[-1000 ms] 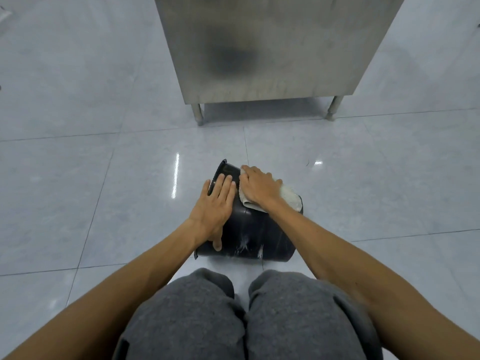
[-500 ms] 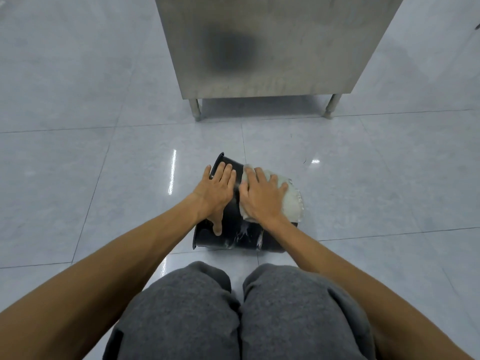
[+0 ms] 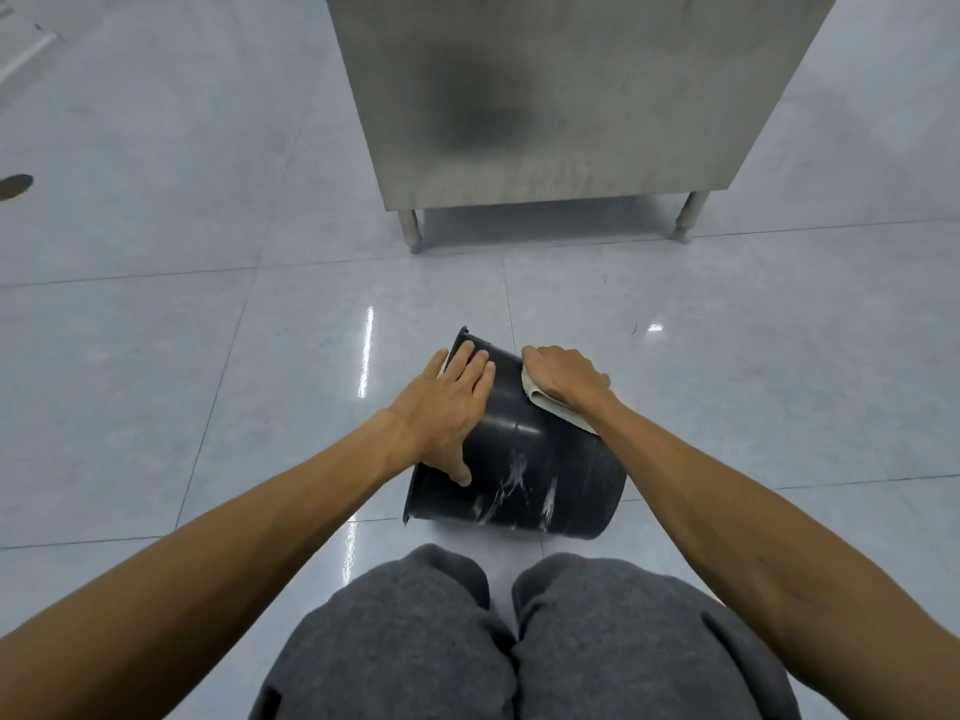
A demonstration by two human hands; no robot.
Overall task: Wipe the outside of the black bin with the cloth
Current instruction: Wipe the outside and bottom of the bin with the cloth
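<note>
A black bin (image 3: 524,465) lies on its side on the tiled floor just in front of my knees, its open mouth to the left. White streaks mark its near side. My left hand (image 3: 449,407) lies flat on the bin near the rim, fingers spread, thumb down the near side. My right hand (image 3: 563,379) presses a white cloth (image 3: 558,412) onto the bin's upper right side; most of the cloth is hidden under the hand and wrist.
A stainless steel cabinet (image 3: 561,96) on short legs stands on the floor beyond the bin. My grey-trousered knees (image 3: 519,641) are close below the bin. Glossy grey floor tiles (image 3: 208,381) spread to both sides.
My right hand with the cloth has slid away from the left hand toward the bin's far right side. More of the bin's dark top shows between the hands. The left hand stays put.
</note>
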